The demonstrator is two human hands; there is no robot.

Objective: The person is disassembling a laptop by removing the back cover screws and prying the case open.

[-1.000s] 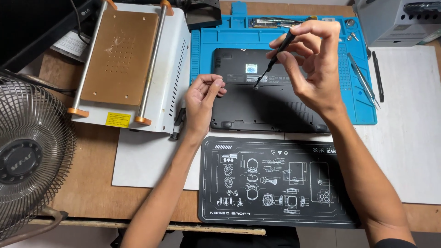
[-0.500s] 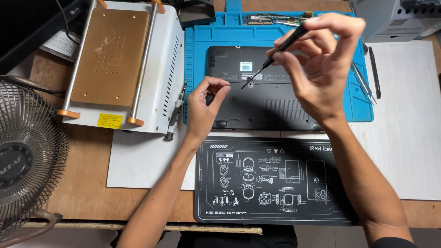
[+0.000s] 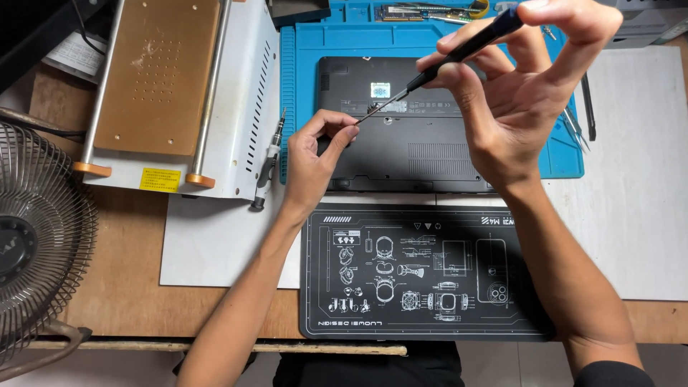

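A black laptop (image 3: 423, 154) lies bottom-up on a blue work mat (image 3: 444, 39). My right hand (image 3: 527, 93) holds a slim black screwdriver (image 3: 444, 61) raised above the laptop, its tip slanting down to the left. My left hand (image 3: 315, 161) rests at the laptop's left edge, thumb and forefinger pinched together right at the screwdriver's tip; whether a screw sits between them is too small to tell.
A white machine with a brown plate (image 3: 161, 79) stands at the left, a second screwdriver (image 3: 269, 161) beside it. A wire-guard fan (image 3: 36, 244) is at the far left. A black mat with white diagrams (image 3: 423, 272) lies near me. Tweezers (image 3: 577, 129) lie right of the laptop.
My right hand has lifted the screwdriver higher and to the right. My left hand's fingers have come up to meet its tip. The view has shifted closer.
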